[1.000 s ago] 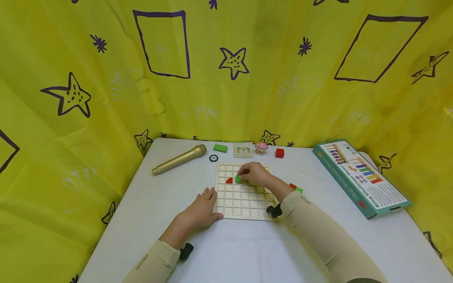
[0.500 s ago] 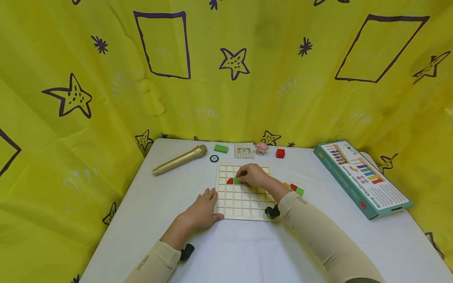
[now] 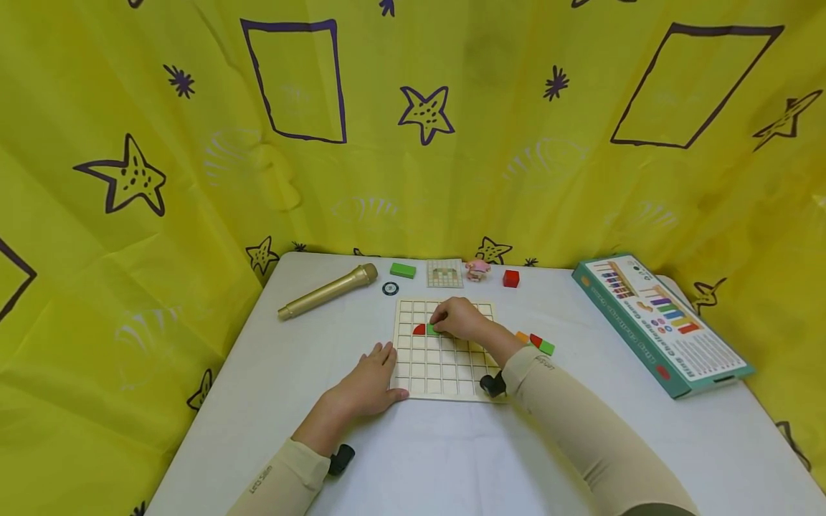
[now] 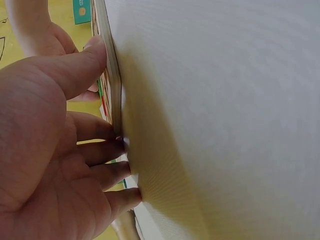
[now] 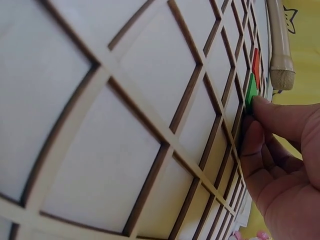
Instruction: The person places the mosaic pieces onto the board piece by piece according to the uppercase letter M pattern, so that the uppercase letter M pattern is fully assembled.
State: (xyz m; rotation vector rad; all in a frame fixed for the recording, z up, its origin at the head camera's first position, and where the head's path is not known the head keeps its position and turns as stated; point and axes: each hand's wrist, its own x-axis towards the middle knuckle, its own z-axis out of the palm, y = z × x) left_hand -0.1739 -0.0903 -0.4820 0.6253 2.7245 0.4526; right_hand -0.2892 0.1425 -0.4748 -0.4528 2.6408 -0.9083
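Note:
My right hand (image 3: 459,319) is over the wooden grid board (image 3: 426,365), thumb and index finger at a green square tile (image 3: 432,330). The tile sits in a cell beside a red quarter-round tile (image 3: 419,330). In the right wrist view the thumb touches the end of the green tile (image 5: 251,92), and the red tile (image 5: 256,65) stands just beyond it. My left hand (image 3: 368,383) rests with straight fingers along the board's left edge, thumb at the near corner. The left wrist view shows that hand (image 4: 60,145) against the board's side (image 4: 111,70).
Orange, red and green tiles (image 3: 535,340) lie right of the board. Behind it are a gold microphone (image 3: 328,292), a green block (image 3: 403,270), a round token (image 3: 390,288), a pattern card (image 3: 444,274), a pink figurine (image 3: 477,269) and a red cube (image 3: 511,279). A game box (image 3: 658,322) lies right.
The green tile has moved slightly left and down into the cell next to the red tile, with my right hand following. Over the last half second little has moved; my left hand stays put.

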